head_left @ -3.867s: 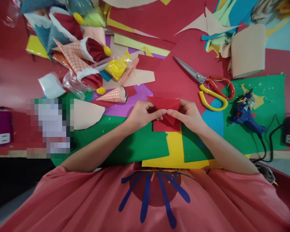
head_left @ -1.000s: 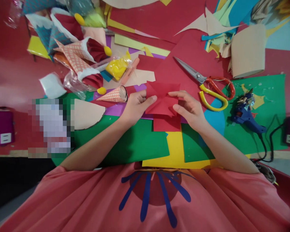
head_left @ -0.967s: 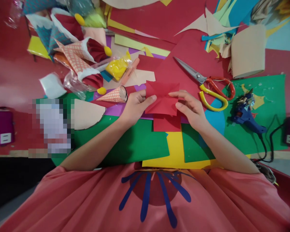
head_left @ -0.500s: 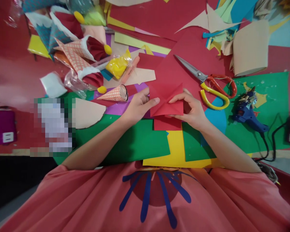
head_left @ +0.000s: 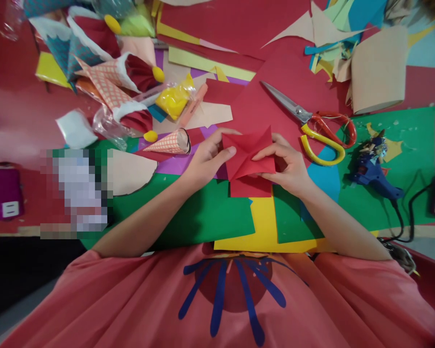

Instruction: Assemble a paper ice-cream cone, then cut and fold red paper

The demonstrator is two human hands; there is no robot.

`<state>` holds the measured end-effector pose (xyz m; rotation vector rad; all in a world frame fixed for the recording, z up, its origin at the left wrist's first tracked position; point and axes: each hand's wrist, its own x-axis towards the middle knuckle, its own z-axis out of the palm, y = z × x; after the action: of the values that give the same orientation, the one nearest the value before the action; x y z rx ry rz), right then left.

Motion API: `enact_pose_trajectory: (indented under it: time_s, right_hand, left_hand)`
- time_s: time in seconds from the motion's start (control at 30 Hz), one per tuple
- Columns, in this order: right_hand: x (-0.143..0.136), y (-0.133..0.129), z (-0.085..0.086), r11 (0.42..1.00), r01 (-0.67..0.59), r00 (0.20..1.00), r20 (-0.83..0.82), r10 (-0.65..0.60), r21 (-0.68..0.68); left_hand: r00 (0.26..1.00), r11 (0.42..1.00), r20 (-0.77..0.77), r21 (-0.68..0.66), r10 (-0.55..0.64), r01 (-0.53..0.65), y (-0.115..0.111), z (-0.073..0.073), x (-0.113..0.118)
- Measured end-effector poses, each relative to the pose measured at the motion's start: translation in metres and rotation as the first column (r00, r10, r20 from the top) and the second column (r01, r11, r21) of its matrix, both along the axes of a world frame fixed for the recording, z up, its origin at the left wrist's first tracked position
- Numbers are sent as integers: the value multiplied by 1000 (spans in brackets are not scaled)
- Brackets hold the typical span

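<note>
Left hand (head_left: 210, 157) apparently partly under creased red paper (head_left: 243, 145)

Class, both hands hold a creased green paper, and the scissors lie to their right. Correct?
Not quite: the head view shows the paper is red. The left hand and right hand do hold it, and the scissors lie to their right.

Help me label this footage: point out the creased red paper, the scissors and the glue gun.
Creased red paper (head_left: 245, 148): head view, its middle, between the hands.
Scissors (head_left: 300, 111): head view, the pivot.
Glue gun (head_left: 372, 176): head view, its blue body.
</note>
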<state>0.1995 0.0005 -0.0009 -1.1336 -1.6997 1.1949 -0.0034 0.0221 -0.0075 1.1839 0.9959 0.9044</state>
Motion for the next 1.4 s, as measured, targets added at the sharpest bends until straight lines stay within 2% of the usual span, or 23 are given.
enact_pose_trajectory:
  time_s: [0.13,0.23,0.33,0.5,0.6,0.77,0.87,1.07,1.23,1.33,1.4]
  right_hand:
    - [0,0,0,996,83,997,4,-83,29]
    - [-1,1,0,991,131,991,6,-132,33]
    - [-3,0,1,988,156,988,14,-156,22]
    - [-5,-2,0,988,153,988,7,-153,14]
    - [-4,-3,-1,988,151,988,-6,-151,8]
    - [-4,-2,-4,992,128,991,-44,-129,-18]
    - [-4,-2,-4,992,125,990,-65,-127,-31]
    - [-4,-3,-3,990,139,987,-72,-141,-31]
    - [-8,-3,-4,980,171,972,-144,-185,-104]
    - [-9,-4,-5,968,195,954,-197,-225,-158]
    - [-9,-4,-6,967,184,961,-176,-215,-177]
  left_hand:
    - [991,992,77,70,-111,106,-6,4,-1]
    - [974,958,76,212,-215,195,-10,0,-2]
    - [982,914,-69,360,-175,188,-11,-9,-2]
    - [971,890,-235,430,-53,153,-9,-16,-5]
    - [965,888,-260,433,-43,156,-10,-11,-6]
    - [968,923,-251,369,-18,113,-12,-8,-6]
    - [968,918,-249,383,-2,101,-12,-7,-6]
    - [958,920,-285,366,-30,138,-7,-1,-5]
    - [954,941,-300,317,-20,119,-6,4,-4]
    - [954,940,-298,326,3,99,-7,7,-3]
    - [947,931,-321,348,9,109,-7,9,-3]
